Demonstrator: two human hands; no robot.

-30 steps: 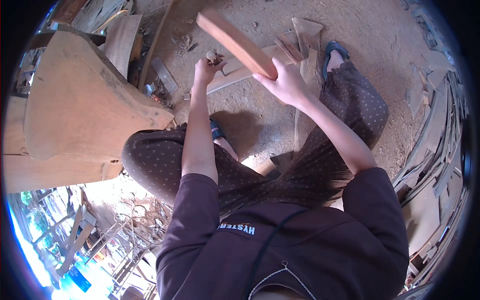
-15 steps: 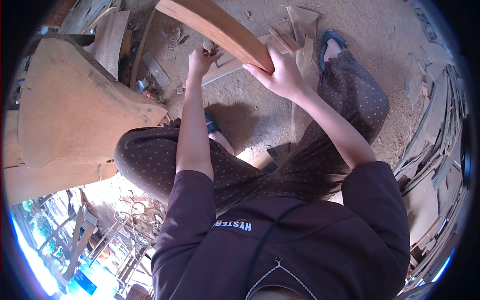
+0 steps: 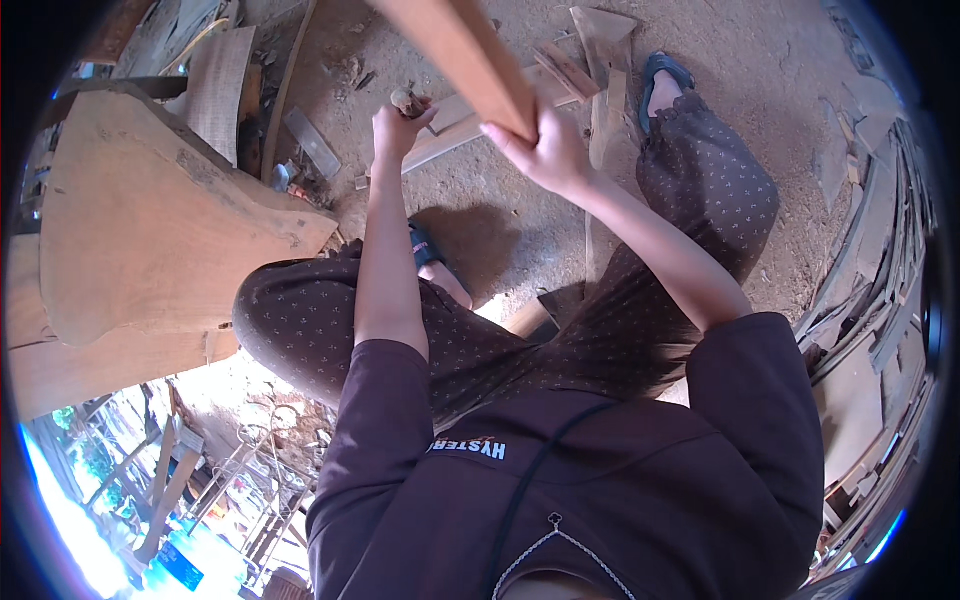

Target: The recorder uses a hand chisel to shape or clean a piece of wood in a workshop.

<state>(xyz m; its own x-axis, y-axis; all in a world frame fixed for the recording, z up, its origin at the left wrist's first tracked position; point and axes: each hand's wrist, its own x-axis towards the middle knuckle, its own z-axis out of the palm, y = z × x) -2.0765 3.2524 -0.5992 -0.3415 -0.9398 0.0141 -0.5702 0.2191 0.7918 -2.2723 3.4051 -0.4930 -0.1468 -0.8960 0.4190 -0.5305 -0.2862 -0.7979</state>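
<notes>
My left hand [image 3: 398,135] is closed round a small tool [image 3: 408,101] with a pale rounded top and a short narrow shaft pointing down, held above a plank [image 3: 450,146] on the ground. My right hand [image 3: 550,150] grips the lower end of a long, thick reddish wooden block [image 3: 465,65], raised at a slant above and to the right of the left hand. The block is motion-blurred, and its far end runs out of the top of the view. Whether the tool's tip touches the plank I cannot tell.
A large shaped wooden slab [image 3: 140,220] lies at my left, with thin boards [image 3: 215,90] behind it. Wood offcuts [image 3: 605,35] lie on the dirt floor [image 3: 740,110]. Stacked strips [image 3: 880,300] line the right side. My bent legs and sandaled feet [image 3: 665,95] frame the work.
The wooden block in my right hand has shifted up and left, its far end now out of view and blurred. My left hand with the tool has shifted slightly left.
</notes>
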